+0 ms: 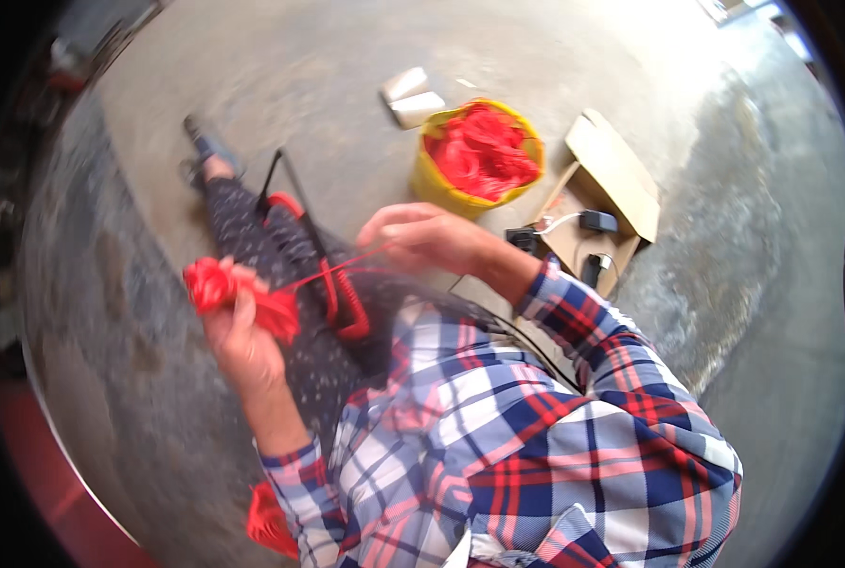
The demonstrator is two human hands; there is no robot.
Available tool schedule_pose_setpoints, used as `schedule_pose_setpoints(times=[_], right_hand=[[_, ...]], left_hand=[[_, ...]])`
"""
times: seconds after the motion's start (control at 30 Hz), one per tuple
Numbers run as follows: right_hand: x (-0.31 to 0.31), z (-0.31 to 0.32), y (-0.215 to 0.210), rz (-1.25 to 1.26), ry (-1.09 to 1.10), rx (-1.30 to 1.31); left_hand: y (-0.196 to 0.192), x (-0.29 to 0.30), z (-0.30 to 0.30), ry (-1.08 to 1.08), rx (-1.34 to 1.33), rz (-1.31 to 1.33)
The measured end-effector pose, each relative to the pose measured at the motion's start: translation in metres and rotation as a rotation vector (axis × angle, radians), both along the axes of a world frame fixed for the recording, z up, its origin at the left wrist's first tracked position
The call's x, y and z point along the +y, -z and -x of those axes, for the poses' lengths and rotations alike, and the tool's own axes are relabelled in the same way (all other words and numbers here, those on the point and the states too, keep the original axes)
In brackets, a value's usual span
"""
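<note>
My left hand (242,346) is closed round a crumpled bundle of red cord (275,312), held above my legs on the left. From this bundle a thin red strand runs rightward to my right hand (413,237). My right hand is raised in front of my lap, fingers curled and blurred by motion, and seems to pinch the strand's end. Across my legs, between the hands, lies a black-framed tool with a red grip (351,308); its exact kind cannot be made out.
A yellow bucket (432,185) full of red cord (484,151) stands ahead. Right of it lies an open cardboard box (621,175) with black adapters (597,221) and cables. Two pale brown objects (411,97) rest on the concrete floor (299,76). More red material (271,521) shows beside my left sleeve.
</note>
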State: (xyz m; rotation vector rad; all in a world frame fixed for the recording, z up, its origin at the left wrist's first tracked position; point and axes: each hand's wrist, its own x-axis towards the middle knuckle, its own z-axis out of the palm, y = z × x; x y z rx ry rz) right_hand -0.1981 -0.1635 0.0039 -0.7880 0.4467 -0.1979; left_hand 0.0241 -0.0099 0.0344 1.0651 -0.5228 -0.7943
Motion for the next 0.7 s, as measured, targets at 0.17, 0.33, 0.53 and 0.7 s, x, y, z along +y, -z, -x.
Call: schedule_pose_setpoints(times=[0.17,0.33,0.53,0.7], right_hand=[[0.022,-0.009,0.011,0.172,0.04,0.089],[0.051,-0.02,0.009,0.983,0.015,0.408],[0.05,-0.015,0.011,1.092,0.005,0.439],[0.031,0.023,0.017,1.277,0.334,0.403]], left_hand=[[0.025,0.012,0.025,0.152,-0.007,-0.225],[0.016,0.008,0.033,0.134,-0.045,-0.264],[0.023,0.015,0.021,0.129,-0.02,-0.35],[0.023,0.019,0.024,0.127,-0.021,-0.365]])
